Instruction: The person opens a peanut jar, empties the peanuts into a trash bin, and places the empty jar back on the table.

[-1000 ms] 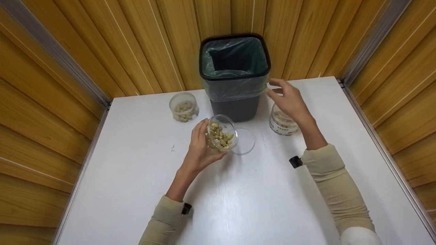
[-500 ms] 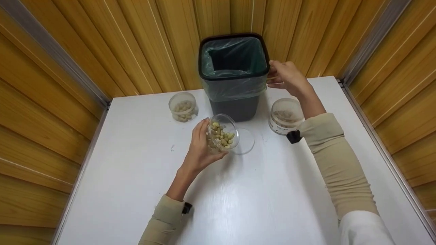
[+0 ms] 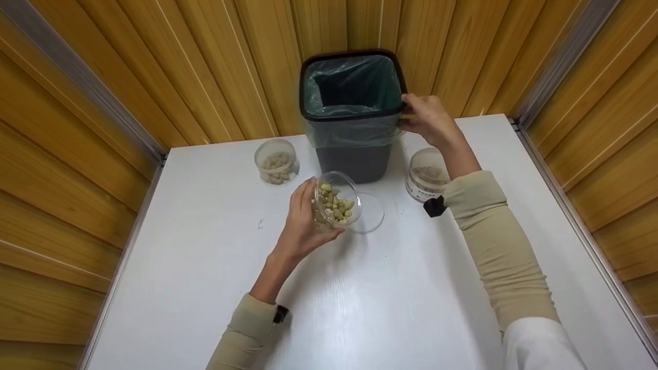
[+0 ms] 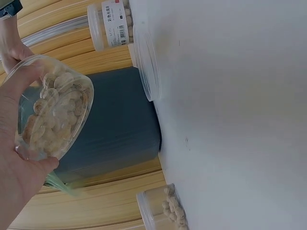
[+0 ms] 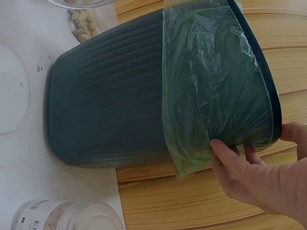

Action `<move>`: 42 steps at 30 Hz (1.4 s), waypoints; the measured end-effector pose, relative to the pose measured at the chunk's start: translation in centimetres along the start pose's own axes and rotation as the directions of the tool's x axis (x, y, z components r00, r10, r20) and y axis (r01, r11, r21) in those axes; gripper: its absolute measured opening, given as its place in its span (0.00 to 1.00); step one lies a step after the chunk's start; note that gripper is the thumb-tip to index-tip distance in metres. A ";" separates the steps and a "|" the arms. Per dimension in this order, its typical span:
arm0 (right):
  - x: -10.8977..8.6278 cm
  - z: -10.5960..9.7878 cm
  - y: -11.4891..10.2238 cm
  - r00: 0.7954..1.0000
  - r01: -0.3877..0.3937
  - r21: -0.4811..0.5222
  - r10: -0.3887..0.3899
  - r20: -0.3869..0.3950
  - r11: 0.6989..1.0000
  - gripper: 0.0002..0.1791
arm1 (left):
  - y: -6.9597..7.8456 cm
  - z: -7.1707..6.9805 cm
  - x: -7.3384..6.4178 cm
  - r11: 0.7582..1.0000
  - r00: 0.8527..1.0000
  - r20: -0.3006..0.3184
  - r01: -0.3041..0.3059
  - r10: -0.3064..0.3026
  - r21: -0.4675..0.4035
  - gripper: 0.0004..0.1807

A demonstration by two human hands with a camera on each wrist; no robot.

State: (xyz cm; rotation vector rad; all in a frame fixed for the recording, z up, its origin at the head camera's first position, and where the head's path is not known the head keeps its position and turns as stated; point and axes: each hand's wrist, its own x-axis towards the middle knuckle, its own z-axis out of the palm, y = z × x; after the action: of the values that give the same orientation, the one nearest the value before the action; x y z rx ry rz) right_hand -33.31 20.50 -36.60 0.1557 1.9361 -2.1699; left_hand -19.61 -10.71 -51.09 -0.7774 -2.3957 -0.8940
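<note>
In the head view my left hand (image 3: pixel 300 226) grips a clear plastic jar (image 3: pixel 337 199) over the table. The jar is tilted and lidless, with yellowish-green nut-like pieces (image 4: pixel 55 105) lying inside. My right hand (image 3: pixel 429 121) holds the right side of a dark trash bin (image 3: pixel 354 162) at its rim. In the right wrist view the thumb lies at the bin's black rim, and the other fingers touch the green trash bag (image 5: pixel 211 81) folded down over the outside. Some of those fingers are partly hidden.
A jar of pale nuts (image 3: pixel 276 162) stands left of the bin, and a labelled jar (image 3: pixel 424 177) stands to its right, partly behind my forearm. A round clear lid (image 3: pixel 375 223) lies on the white table (image 3: pixel 205 246). Wooden panels (image 3: pixel 205 67) enclose the back and sides.
My right hand has moved up from beside the bin's right wall to its rim, then slightly left against the bag. The left hand and its jar stay nearly still.
</note>
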 end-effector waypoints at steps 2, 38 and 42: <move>0.1 0.1 0.3 1.000 0.027 0.022 -0.027 -0.004 0.999 0.28 | 0.0 -0.8 0.3 1.000 1.000 0.006 -0.002 0.002 0.007 0.67; -0.1 0.6 0.4 1.000 0.018 0.086 -0.019 0.009 0.996 0.32 | 1.1 -19.2 20.1 0.926 0.911 0.182 0.377 -0.371 0.004 0.62; -0.1 0.3 0.3 1.000 0.009 0.082 -0.010 0.006 0.997 0.32 | 1.7 -18.3 22.8 0.947 0.930 0.221 0.251 -0.292 0.199 0.65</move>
State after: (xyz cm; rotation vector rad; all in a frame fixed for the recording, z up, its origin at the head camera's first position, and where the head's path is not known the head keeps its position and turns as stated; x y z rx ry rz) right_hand -33.08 20.21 -36.81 0.1540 1.8489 -2.2548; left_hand -31.15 -14.66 -24.44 -0.5243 -2.8096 -0.7172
